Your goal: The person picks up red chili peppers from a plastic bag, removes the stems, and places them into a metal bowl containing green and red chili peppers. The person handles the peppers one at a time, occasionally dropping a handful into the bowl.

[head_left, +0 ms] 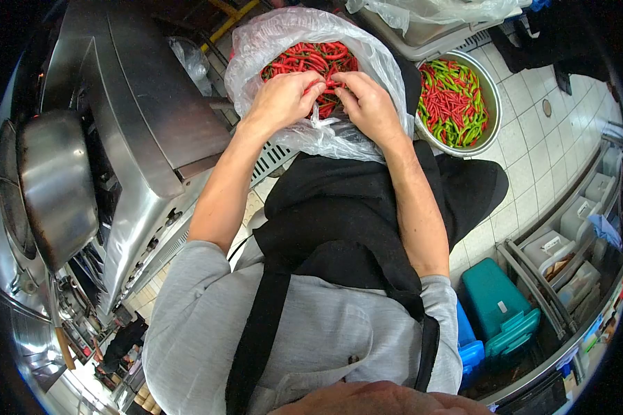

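Red chillies (315, 55) fill an open clear plastic bag (256, 41) in front of my lap. Over the bag, my left hand (287, 99) has its thumb and fingers pinched together on a red chilli. Close beside it on the right, my right hand (367, 104) is pinched at the same chilli, the fingertips of both hands nearly touching. A metal bowl (493, 104) of red and green chillies (453, 104) stands on the floor to the right of the bag.
A steel stove (152, 90) with a large pot (59, 187) lies to the left. At the top right is a plastic-covered container (429, 41). Green bins (495, 297) and a rack with grey containers (547, 245) stand at the lower right.
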